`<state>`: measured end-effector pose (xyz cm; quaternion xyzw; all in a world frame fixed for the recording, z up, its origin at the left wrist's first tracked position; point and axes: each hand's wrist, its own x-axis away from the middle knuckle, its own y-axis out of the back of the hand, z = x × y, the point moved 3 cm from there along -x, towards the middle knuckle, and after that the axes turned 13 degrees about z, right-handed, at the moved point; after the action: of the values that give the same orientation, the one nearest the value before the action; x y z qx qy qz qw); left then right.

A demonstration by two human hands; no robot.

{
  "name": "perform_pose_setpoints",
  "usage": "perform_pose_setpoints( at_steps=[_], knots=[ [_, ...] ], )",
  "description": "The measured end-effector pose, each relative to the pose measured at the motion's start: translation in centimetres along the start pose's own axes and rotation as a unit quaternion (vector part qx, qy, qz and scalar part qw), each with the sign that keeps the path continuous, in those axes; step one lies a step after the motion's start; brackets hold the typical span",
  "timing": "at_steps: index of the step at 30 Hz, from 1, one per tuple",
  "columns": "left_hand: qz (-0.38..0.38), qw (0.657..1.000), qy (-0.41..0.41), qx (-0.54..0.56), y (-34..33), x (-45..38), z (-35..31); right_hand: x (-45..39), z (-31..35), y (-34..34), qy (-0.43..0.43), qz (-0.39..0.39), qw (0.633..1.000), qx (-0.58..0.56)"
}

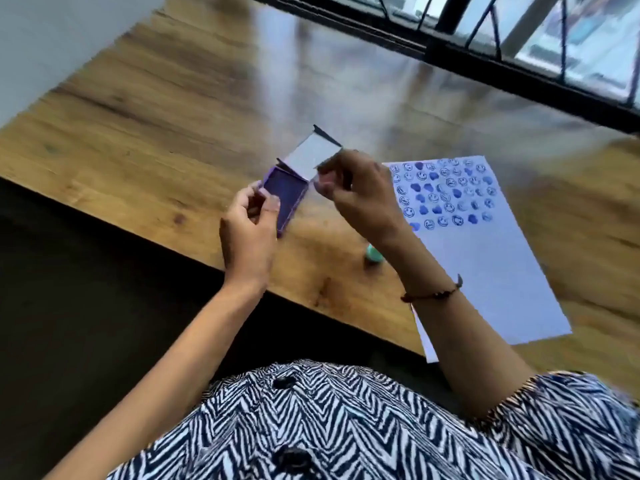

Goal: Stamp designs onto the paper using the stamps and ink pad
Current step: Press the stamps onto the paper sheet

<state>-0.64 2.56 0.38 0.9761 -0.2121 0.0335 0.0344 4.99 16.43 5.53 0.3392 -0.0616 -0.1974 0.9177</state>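
Ink pad (284, 192): a purple rectangular case, open, with a dark violet inking surface facing up and its pale-lined lid (309, 157) tilted back on the far edge. Paper (485, 258): a white sheet lying flat, angled, to the right of the pad; its far portion carries rows of blue smiley-face and heart-like prints, the near portion blank. Stamp (373, 254): a small mint-green piece between pad and paper, blurred.

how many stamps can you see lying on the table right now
1. A mint-green stamp lies on the wooden table, between the ink pad and the paper, partly behind the right forearm. Others may be hidden by the hands.
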Motion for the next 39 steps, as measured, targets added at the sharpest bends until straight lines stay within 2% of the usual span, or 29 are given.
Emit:
perform_pose_setpoints(
  at_steps=[3, 5, 9, 12, 14, 19, 23, 32, 39],
  knots=[
    [0.12, 0.989, -0.044, -0.078, -5.1, 1.3, -2.3, 2.4, -3.8, 5.0, -0.079, -0.084, 0.991, -0.068],
    [0.227, 0.966, -0.08, -0.099, -9.2, 3.1, -3.7, 4.2, -6.8, 8.3, -0.121, -0.133, 0.979, -0.09],
    [0.401, 0.887, -0.154, -0.17, -17.1, 6.8, -4.2, 7.6, -12.4, 13.3, -0.209, -0.198, 0.952, -0.108],
    [0.479, 0.812, -0.212, -0.257, -21.6, 7.8, -3.0, 8.7, -15.3, 15.4, -0.251, -0.213, 0.939, -0.103],
    [0.495, 0.784, -0.223, -0.3, -23.4, 7.5, -2.0, 8.5, -16.3, 16.0, -0.262, -0.198, 0.941, -0.076],
    [0.487, 0.754, -0.253, -0.361, -24.4, 6.8, -0.2, 7.0, -17.4, 16.4, -0.269, -0.118, 0.955, 0.042],
    [0.472, 0.758, -0.263, -0.366, -24.4, 6.6, -0.3, 6.6, -17.2, 16.2, -0.263, -0.091, 0.95, 0.139],
    [0.479, 0.759, -0.267, -0.351, -24.1, 6.5, -0.4, 5.4, -17.4, 15.9, -0.256, -0.069, 0.939, 0.22],
    [0.468, 0.774, -0.274, -0.327, -24.0, 6.3, -0.3, 5.0, -17.2, 15.2, -0.23, -0.05, 0.921, 0.311]
  ],
)
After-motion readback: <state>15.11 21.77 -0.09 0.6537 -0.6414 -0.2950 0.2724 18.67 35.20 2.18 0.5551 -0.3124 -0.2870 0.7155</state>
